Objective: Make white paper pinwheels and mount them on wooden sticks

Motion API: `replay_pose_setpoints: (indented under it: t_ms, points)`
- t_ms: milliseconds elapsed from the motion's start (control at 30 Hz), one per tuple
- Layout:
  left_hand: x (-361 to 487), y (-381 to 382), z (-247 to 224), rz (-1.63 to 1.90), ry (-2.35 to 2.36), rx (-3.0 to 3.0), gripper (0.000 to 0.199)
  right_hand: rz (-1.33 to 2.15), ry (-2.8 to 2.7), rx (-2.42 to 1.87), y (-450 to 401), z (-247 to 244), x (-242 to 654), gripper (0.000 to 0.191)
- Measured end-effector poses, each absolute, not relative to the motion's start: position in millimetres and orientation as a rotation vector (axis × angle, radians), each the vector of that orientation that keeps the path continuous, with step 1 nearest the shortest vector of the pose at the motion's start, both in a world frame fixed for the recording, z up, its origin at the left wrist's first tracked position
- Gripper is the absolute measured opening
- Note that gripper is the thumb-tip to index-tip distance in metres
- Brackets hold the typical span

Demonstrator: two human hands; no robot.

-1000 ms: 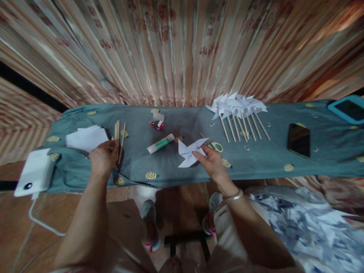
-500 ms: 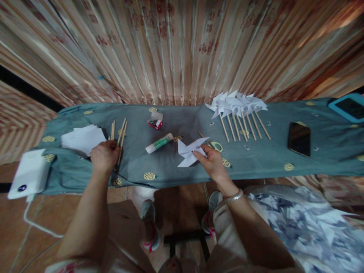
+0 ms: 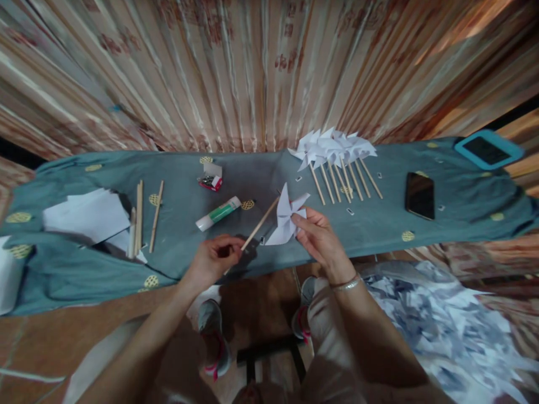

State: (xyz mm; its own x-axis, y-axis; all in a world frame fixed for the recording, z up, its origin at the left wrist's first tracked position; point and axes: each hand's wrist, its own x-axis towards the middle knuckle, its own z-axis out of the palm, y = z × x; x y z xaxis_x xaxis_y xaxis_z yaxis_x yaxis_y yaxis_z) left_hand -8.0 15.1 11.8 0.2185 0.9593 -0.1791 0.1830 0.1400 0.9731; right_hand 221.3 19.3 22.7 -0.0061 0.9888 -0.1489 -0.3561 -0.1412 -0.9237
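From the loose sticks (image 3: pixel 140 221) at the left, the left hand (image 3: pixel 215 258) is being brought toward the middle since the earlier head frame, a wooden stick (image 3: pixel 257 227) being pinched in it. By the right hand (image 3: pixel 322 238), a paper pinwheel (image 3: pixel 285 219) is being gripped just right of the stick's far end; whether they are touching cannot be told, but joining seems not yet done. Seemingly finished pinwheels (image 3: pixel 332 146) are being kept far right of middle; the white paper pile (image 3: pixel 86 214) is being left at the left.

A black phone (image 3: pixel 420 196) lies left of a blue-framed device (image 3: pixel 487 150) before a pleated, patterned curtain (image 3: pixel 246 73), as a white cable (image 3: pixel 33 376) trails across the brown floor (image 3: pixel 54 339).
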Motion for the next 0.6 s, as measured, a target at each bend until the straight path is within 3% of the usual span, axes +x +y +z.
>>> replay_pose_setpoints:
  t_ms: [400,600]
  points:
    - [7.9,6.7,4.9,0.636,1.137,1.483,0.005,1.450,-0.728,-1.059,23.3,21.3,226.7,0.030]
    - [25.3,2.1,8.8,0.678,1.057,1.145,0.007,1.460,-0.770,-1.043,23.3,22.2,228.4,0.033]
